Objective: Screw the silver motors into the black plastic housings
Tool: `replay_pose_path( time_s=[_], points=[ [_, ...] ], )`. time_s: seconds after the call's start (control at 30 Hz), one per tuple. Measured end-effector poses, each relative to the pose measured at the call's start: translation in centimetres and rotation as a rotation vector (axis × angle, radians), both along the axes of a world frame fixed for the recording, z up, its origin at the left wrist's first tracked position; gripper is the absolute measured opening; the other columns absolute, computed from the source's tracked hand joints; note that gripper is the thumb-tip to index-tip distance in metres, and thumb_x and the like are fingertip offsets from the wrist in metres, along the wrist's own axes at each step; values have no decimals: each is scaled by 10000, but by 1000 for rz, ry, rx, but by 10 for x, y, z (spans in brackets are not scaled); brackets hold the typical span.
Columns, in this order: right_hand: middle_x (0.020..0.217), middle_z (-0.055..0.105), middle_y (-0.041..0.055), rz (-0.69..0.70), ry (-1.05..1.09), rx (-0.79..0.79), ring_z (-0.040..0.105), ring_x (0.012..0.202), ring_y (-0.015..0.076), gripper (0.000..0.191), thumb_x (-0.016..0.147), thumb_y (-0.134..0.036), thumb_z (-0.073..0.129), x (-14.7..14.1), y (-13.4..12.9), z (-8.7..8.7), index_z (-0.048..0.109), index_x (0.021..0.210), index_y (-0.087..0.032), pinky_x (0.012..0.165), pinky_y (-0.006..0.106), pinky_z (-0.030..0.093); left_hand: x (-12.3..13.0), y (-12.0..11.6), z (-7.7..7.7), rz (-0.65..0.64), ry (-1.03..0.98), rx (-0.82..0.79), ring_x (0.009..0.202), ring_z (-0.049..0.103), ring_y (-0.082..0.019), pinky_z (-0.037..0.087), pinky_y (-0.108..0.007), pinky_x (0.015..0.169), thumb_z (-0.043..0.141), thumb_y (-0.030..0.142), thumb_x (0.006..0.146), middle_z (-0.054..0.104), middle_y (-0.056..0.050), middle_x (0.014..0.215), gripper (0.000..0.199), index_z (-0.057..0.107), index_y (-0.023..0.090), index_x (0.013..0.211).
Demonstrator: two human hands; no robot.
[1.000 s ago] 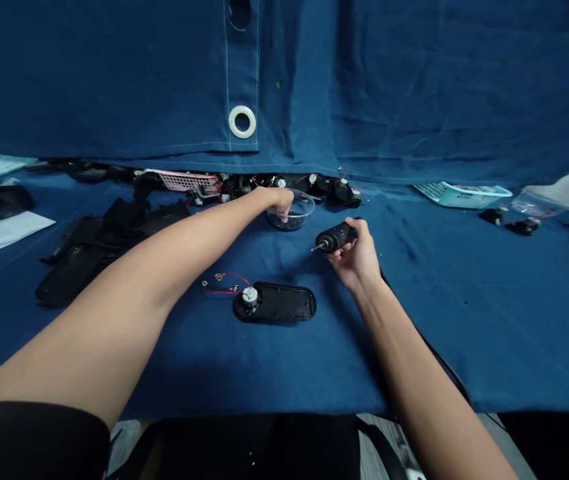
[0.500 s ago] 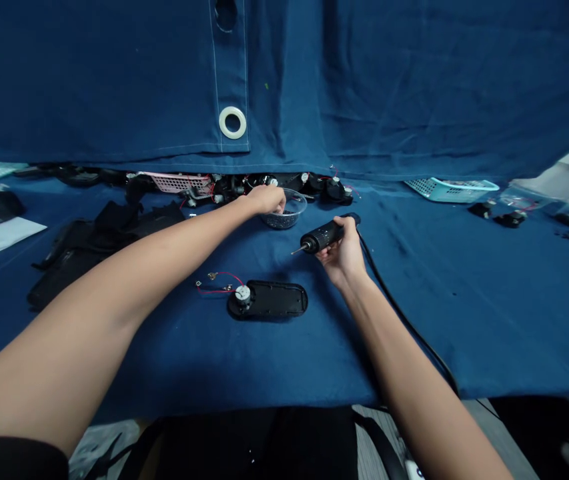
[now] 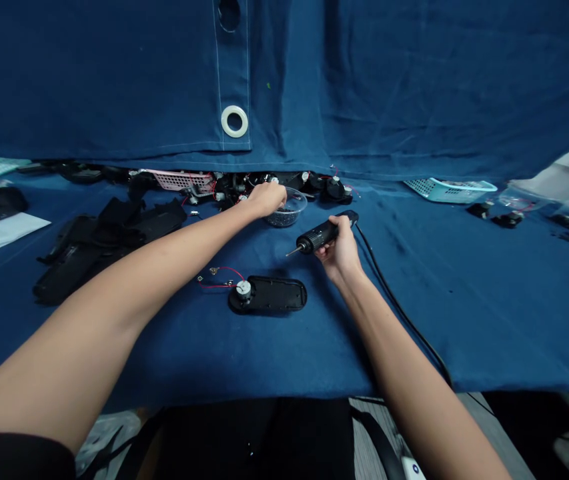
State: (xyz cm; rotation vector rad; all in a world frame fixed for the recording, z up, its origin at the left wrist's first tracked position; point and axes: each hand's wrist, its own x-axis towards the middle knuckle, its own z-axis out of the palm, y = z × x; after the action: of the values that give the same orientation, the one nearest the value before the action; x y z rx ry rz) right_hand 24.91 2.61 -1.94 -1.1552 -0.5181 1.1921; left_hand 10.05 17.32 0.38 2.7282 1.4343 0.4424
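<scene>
Slightly shifted now, the left hand [image 3: 267,199], grip unclear, sat at a clear plastic bowl [image 3: 288,215]; the right hand [image 3: 341,250] stayed clamped on a black rotary tool [image 3: 318,235].

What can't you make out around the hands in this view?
Head view:
Dark bits in the clear bowl: too small to tell; left hand hides the rim.
Black corded tool: right hand hides its grip.
Parts at the table's far edge: hanging blue cloth cuts them off.
</scene>
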Motion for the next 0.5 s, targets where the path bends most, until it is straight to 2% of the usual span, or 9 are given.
replay_pose_path(
  time_s=[0.1,0.17,0.33,0.43,0.5],
  points=[
    [523,346,-58,-6,3,8,336,405,56,298,755,-420,571,0,0,0,381,688,-200,350,172,295,-4,-11,7,-17,-57,42,879,607,-214,424,-306,814,527,159,803,678,-95,890,218,709,144,922],
    [531,360,-55,-9,22,11,339,412,54,289,759,-413,570,-1,0,2,388,693,-199,354,169,296,-13,-30,10,-37,-118,90,891,582,-182,417,-287,828,487,153,830,663,-73,936,237,684,159,963],
    [539,370,-51,5,48,43,342,415,50,286,760,-399,576,-3,-4,4,388,690,-195,350,168,285,-51,-113,10,-100,-393,238,833,537,-150,435,-279,795,510,162,846,573,-26,832,176,675,177,906],
    [537,356,-55,-5,28,43,337,406,48,291,764,-397,576,-7,-5,2,379,688,-197,352,172,286,-65,-163,0,-61,-476,257,869,539,-147,449,-296,810,495,159,885,571,-24,881,215,684,211,974],
    [534,357,-55,-9,1,36,338,402,50,294,766,-400,573,-9,-5,0,375,684,-199,352,177,285,-68,-185,-9,-43,-547,279,861,547,-141,460,-306,815,493,136,892,578,-27,891,239,683,210,1017]
  ],
)
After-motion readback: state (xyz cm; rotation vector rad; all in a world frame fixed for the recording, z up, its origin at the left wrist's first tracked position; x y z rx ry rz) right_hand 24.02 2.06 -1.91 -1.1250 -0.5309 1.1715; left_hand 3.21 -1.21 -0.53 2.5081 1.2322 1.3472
